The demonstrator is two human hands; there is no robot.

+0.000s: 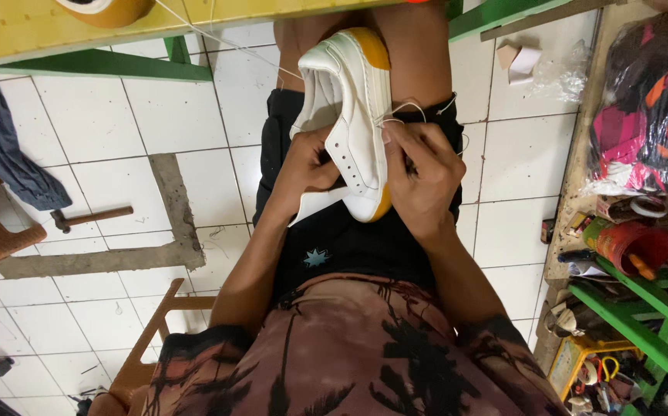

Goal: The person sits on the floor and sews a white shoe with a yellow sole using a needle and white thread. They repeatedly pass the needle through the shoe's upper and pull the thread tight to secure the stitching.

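Shoe: smooth white leather-look upper, slight sheen, w/ matt yellow rubbery sole edge. Thread: thin white, cotton-like. Shorts: matt black cloth. Shirt: soft printed fabric. Floor: glossy white tile, rough grey cement patch. Hammer: wood handle, dull metal head. Bench: painted wood, yellow top scuffed.

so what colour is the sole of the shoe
Yellow-orange, under a white shoe; the sole shows best in the head view.

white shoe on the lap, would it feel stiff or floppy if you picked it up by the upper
The white shoe probably flexes: its upper looks like thin, soft leather. The yellow sole likely keeps the bottom firmer. Both the left hand and right hand grip it, suggesting it's light.
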